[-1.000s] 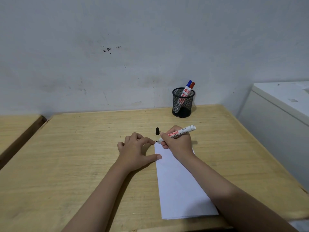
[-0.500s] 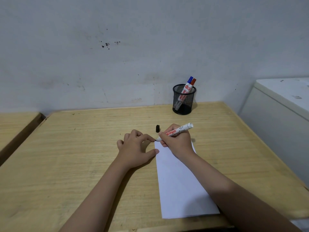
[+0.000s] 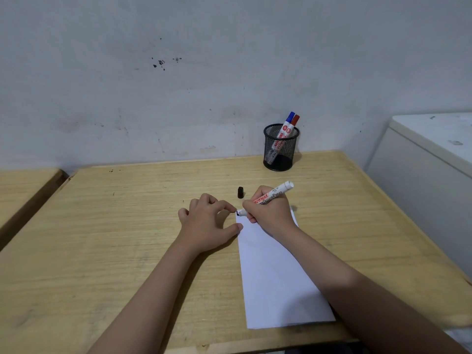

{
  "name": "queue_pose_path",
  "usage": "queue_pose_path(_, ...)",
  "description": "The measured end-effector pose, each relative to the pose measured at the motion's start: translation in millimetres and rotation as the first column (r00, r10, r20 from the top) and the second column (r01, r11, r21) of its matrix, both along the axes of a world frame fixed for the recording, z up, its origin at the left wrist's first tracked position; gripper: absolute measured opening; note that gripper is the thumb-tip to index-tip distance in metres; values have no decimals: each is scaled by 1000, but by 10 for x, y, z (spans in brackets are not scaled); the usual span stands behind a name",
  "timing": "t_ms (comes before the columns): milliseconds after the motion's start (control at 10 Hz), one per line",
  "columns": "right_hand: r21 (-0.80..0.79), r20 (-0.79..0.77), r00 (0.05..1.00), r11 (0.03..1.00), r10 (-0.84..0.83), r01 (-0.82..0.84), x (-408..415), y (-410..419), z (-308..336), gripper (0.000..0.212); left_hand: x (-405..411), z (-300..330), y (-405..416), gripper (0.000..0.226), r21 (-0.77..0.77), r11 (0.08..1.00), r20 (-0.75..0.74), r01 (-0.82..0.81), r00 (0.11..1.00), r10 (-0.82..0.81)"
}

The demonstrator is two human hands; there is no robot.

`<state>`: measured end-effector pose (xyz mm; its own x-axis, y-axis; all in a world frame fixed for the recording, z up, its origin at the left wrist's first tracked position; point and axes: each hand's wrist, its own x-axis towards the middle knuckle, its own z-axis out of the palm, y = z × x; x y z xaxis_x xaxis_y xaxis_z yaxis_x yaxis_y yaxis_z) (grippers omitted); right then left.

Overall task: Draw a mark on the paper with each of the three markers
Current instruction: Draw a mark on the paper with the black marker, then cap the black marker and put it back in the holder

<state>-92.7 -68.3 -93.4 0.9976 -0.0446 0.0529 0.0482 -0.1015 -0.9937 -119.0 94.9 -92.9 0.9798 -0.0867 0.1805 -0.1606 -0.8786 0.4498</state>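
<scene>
Right hand (image 3: pixel 268 213) grips black marker (image 3: pixel 273 196), tip at paper's (image 3: pixel 275 277) far-left corner, barrel slanting up-right; left hand (image 3: pixel 207 223), loosely curled and empty, steadies the edge.

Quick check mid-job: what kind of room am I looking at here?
Probably a plain study or office corner: a wooden desk against a scuffed bare wall, a mesh pen cup holding two markers, and a sheet of paper being marked.

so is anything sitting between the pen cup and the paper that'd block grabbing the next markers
Only the black cap, standing on the table just beyond the paper. It sits left of the straight path to the mesh cup, so nothing visible really blocks it.
</scene>
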Motion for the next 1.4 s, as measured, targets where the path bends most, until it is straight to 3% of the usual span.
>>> queue_pose_path(300, 0, 4, 1000, 1000, 7, -7, 2, -2, -9, 21, 5, 3, -2, 43, 11, 1000, 3, -1, 1000, 1)
queue_pose_path(400, 48, 9, 998, 997, -64, 63, -15, -8, 4, 26, 6, -3, 1, 42, 21, 1000, 7, 0, 1000, 0)
queue_pose_path(600, 369, -90, 983, 912, -159, 181, -4, -82, 66, 18, 27, 28, -17, 43, -18, 1000, -47, 1, 999, -2)
queue_pose_path(700, 471, -144, 980, 861, -140, 192, -2, -101, 84, 19, 118, 126, -68, 46, -153, 988, -69, -15, 998, 4)
queue_pose_path(800, 579, -182, 978, 792, -103, 191, -6, -124, 110, 18, 279, 232, -185, 40, -219, 976, -7, -14, 1000, 13)
queue_pose_path(900, 662, -234, 969, 718, -76, 216, -9, -145, 157, 15, 444, 295, -329, 31, -137, 990, -13, 21, 1000, -23)
queue_pose_path(1000, 685, -250, 964, 686, -94, 245, -21, -162, 227, 11, 526, 313, -402, 18, -194, 980, -45, 47, 997, -57)
queue_pose_path(1100, 636, -212, 965, 728, -154, 256, -22, -199, 329, 10, 487, 357, -373, 10, -497, 867, -55, -31, 998, 4)
queue_pose_path(1200, 532, -97, 972, 814, -215, 233, -27, -261, 465, 13, 402, 459, -306, 7, -756, 653, -80, -52, 997, -13)
queue_pose_path(1300, 452, 52, 975, 875, -217, 171, -88, -297, 594, 21, 261, 580, -256, 7, -907, 421, -62, -13, 993, -105)
queue_pose_path(1400, 410, 143, 969, 903, -201, 127, -169, -299, 689, 19, 134, 651, -281, 9, -948, 317, -53, 4, 984, -168)
